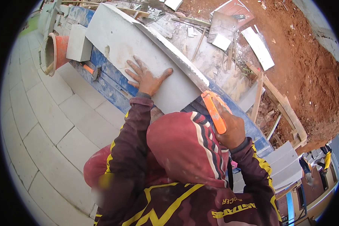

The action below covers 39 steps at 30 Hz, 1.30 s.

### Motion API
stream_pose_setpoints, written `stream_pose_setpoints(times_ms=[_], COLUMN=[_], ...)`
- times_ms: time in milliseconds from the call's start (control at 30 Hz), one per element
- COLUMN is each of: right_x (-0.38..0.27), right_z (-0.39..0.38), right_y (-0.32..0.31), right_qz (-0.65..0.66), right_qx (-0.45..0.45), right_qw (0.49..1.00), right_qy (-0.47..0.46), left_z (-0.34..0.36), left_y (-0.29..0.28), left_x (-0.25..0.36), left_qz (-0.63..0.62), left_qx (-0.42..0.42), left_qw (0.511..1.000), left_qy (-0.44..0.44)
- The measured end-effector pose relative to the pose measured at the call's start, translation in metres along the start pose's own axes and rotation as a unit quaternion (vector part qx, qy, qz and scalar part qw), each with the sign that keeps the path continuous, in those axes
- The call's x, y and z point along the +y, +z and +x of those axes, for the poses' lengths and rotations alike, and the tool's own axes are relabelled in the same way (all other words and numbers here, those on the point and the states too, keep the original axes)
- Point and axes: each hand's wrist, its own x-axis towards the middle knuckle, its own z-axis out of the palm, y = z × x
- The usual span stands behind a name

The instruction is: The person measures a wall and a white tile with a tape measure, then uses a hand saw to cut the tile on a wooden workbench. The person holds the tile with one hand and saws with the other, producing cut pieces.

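A long pale grey lightweight concrete block (120, 45) lies slantwise across the blue, dust-smeared platform (111, 92). My left hand (148, 77) rests flat on its top, fingers spread. In my right hand (232, 130) is the orange handle of a hand saw (214, 109), gripped by the block's near right corner. The saw's blade is hard to make out against the rough, crumbly long edge of the block. My red-clad knee juts up between my arms.
An orange bucket (60, 52) stands at the far left beside a smaller concrete block (77, 43). Close by lies an orange-handled hammer (89, 69). A block wall (45, 113) runs along the left. Rightward are board offcuts, a timber frame (286, 109) and red soil (290, 56).
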Motion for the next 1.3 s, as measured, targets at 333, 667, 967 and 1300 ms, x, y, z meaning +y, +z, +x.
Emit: stream_pose_setpoints(times_ms=[333, 667, 967, 1300], right_x=[0.005, 0.0, -0.02, -0.035], right_z=[0.003, 0.007, 0.024, 0.046], right_y=[0.002, -0.014, -0.018, -0.026], right_qz=[0.023, 0.009, 0.049, 0.028], right_qx=[0.014, -0.014, 0.018, 0.022], right_qw=[1.0, 1.0, 0.999, 0.999], right_qy=[-0.002, 0.015, 0.008, -0.003], left_z=[0.0, -0.002, -0.002, 0.004], left_y=[0.001, 0.001, -0.001, -0.001], left_x=[-0.001, -0.001, 0.0, 0.004], left_qz=[0.001, 0.018, 0.018, 0.0], left_qx=[-0.002, -0.005, -0.015, -0.011], left_qw=[1.0, 1.0, 1.0, 1.0], left_qy=[-0.004, 0.0, -0.009, 0.009])
